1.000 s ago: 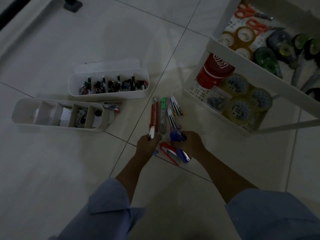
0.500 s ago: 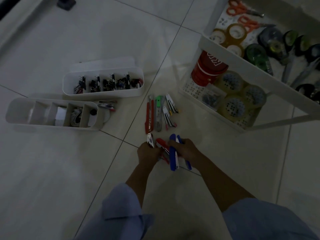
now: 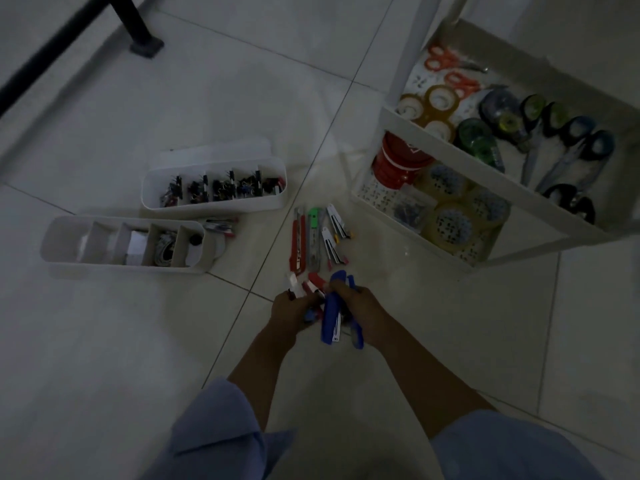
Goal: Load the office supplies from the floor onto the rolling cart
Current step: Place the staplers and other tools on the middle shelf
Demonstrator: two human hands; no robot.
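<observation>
My right hand (image 3: pixel 360 306) grips blue staplers (image 3: pixel 331 317) just above the floor tiles. Beside it, my left hand (image 3: pixel 291 311) holds red staplers (image 3: pixel 313 283) and a small white item. Beyond my hands, a red cutter (image 3: pixel 298 242), a green-tipped cutter (image 3: pixel 314 237) and small white staplers (image 3: pixel 334 237) lie side by side on the floor. The white rolling cart (image 3: pixel 446 147) stands at the right. Its shelves hold tape rolls, scissors, tape dispensers and a red tub.
Two white divided organiser trays sit on the floor at the left: the far one (image 3: pixel 214 202) holds binder clips, the near one (image 3: pixel 121 265) holds paper and small items. A black furniture leg (image 3: pixel 138 29) stands at the top left.
Both hands have lifted the staplers off the floor and drawn them back toward me. The blue staplers have turned upright in my right hand. The view has shifted slightly.
</observation>
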